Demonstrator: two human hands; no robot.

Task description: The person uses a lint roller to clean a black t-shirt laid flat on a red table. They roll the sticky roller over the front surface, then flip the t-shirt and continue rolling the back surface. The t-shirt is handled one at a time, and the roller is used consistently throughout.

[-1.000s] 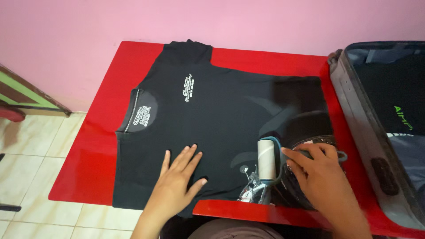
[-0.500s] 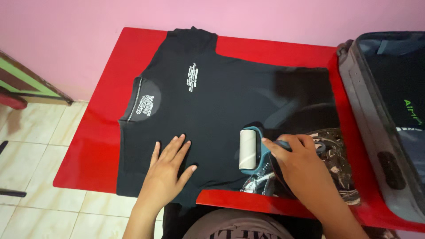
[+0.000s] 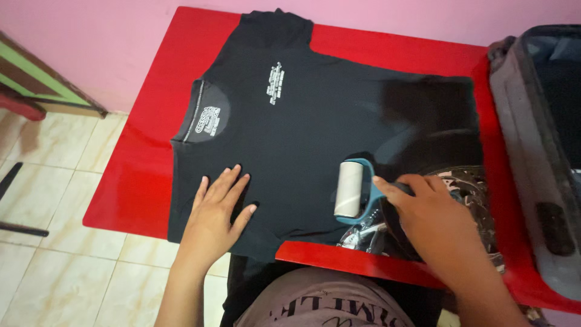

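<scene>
- The black shirt [image 3: 339, 121] was spread flat on the red tabletop [image 3: 145, 163], its near edge hanging over the front.
- The left hand [image 3: 216, 209] was laid flat on the shirt, fingers spread, holding nothing.
- The right hand [image 3: 433, 221] was closed around the handle of the lint roller [image 3: 351, 189], which rested on the shirt.
- Cloth would best be kept taut and pressure even, strokes overlapping.

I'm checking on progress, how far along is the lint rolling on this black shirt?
Done: black T-shirt lies spread flat on the red table. In hand: left hand presses it down, right hand holds the lint roller near the hem. Left: cannot tell which areas are rolled.
</scene>
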